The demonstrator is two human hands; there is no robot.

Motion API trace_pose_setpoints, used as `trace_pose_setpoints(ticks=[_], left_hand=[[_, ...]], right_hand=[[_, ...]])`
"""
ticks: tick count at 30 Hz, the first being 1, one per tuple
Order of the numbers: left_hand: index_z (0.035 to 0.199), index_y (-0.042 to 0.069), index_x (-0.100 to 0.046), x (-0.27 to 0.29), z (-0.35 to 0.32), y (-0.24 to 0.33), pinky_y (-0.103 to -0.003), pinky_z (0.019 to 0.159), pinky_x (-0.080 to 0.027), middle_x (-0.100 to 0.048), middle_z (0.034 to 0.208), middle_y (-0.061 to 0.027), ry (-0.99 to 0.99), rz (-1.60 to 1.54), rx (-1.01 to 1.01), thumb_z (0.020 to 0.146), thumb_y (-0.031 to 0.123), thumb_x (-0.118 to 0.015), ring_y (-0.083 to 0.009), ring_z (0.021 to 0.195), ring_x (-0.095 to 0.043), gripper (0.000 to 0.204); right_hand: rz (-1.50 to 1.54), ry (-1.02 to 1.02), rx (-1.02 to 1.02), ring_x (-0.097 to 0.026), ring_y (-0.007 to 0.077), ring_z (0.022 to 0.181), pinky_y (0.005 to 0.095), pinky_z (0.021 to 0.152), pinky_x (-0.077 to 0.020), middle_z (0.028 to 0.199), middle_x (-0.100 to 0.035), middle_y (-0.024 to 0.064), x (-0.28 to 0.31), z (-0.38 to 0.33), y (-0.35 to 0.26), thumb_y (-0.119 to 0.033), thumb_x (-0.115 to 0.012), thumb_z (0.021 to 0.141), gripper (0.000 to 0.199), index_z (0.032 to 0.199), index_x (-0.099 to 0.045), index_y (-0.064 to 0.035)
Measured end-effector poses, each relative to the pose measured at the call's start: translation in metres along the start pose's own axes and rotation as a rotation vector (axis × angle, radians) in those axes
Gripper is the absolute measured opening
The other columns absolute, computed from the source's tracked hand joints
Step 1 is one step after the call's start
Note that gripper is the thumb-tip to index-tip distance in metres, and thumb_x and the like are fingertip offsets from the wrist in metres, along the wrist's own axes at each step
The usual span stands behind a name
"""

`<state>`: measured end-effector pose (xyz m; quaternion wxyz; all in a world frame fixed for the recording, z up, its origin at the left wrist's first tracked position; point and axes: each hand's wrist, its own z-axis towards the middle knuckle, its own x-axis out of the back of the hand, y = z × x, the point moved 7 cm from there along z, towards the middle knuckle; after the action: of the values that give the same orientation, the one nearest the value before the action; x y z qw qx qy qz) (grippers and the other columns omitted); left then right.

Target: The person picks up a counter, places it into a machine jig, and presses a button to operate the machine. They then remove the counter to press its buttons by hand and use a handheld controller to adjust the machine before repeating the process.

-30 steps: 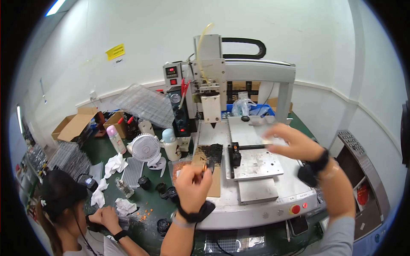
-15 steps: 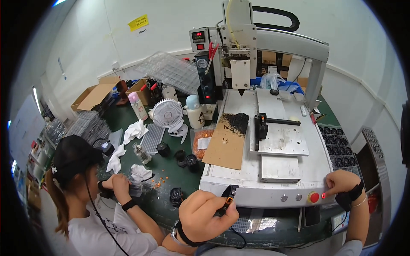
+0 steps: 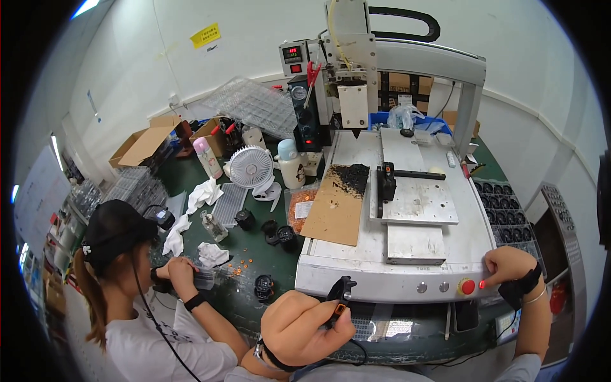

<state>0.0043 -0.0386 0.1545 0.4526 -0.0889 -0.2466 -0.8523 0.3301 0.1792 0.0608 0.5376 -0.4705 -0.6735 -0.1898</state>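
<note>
My left hand [image 3: 302, 330], in front of the machine's front panel [image 3: 375, 290], pinches a small black plastic part [image 3: 341, 290] with an orange piece [image 3: 340, 310] in it. At the panel's right end my right hand [image 3: 508, 262] is closed, its fingers curled, with a digit at the red-lit button [image 3: 482, 284]. Beside that button sits a large red knob [image 3: 466, 287]. On the machine's bed, a similar black part with an orange spot [image 3: 386, 181] stands at the left side of a metal plate [image 3: 425, 207]. The pointed nozzle [image 3: 357, 132] hangs behind and above it.
Cardboard [image 3: 331, 216] with black residue lies on the bed's left. A co-worker in a black cap [image 3: 121, 232] sits at left, hands together. A fan [image 3: 251, 167], bottles, tissues and loose orange pieces [image 3: 238, 267] occupy the green table. Black trays [image 3: 503, 213] stand right.
My left hand has shifted slightly down and left, and the black part in it has turned a little more upright. My right hand stays at the lit button. The whole view has moved slightly.
</note>
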Motion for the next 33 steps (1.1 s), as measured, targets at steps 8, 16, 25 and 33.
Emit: trace_pose_setpoints(ticks=[8, 16, 25, 33], left_hand=[[0.074, 0.002, -0.062, 0.023, -0.009, -0.016, -0.027, 0.045, -0.041, -0.053, 0.060, -0.0040, 0.095, 0.041, 0.059, 0.060, 0.004, -0.071, -0.0182, 0.049, -0.050, 0.017], [0.074, 0.000, -0.059, 0.066, -0.067, -0.130, -0.032, 0.056, -0.041, -0.053, 0.071, -0.0105, 0.001, 0.492, 0.436, 0.070, 0.004, -0.066, -0.0249, 0.063, -0.051, 0.009], [0.078, 0.002, -0.062, 0.014, -0.139, -0.199, -0.039, 0.064, -0.044, -0.052, 0.072, -0.0124, -0.349, 0.709, 0.454, 0.072, 0.009, -0.064, -0.0309, 0.074, -0.053, 0.010], [0.075, 0.003, -0.062, -0.003, -0.142, -0.205, -0.040, 0.068, -0.045, -0.053, 0.082, -0.0128, -0.533, 0.556, 0.460, 0.070, 0.016, -0.068, -0.0308, 0.077, -0.053, 0.016]], right_hand=[[-0.027, 0.010, -0.013, -0.050, 0.0244, 0.052, 0.0339, 0.049, -0.0379, 0.055, -0.050, 0.0096, -0.006, 0.008, -0.002, -0.031, -0.076, 0.054, 0.037, 0.061, -0.051, -0.0042], [0.013, 0.102, 0.051, -0.045, 0.0213, 0.050, 0.0315, 0.047, -0.0352, 0.054, -0.045, 0.0070, -0.006, -0.002, 0.005, -0.036, -0.078, 0.050, 0.045, 0.058, -0.046, -0.0056], [0.009, 0.157, 0.099, -0.043, 0.0218, 0.050, 0.0319, 0.048, -0.0339, 0.054, -0.043, 0.0068, -0.007, 0.002, 0.005, -0.035, -0.078, 0.049, 0.046, 0.056, -0.043, -0.0069], [0.039, 0.216, 0.117, -0.043, 0.0237, 0.051, 0.0329, 0.048, -0.0343, 0.055, -0.043, 0.0079, -0.006, -0.003, 0.002, -0.033, -0.075, 0.051, 0.042, 0.058, -0.043, -0.0064]])
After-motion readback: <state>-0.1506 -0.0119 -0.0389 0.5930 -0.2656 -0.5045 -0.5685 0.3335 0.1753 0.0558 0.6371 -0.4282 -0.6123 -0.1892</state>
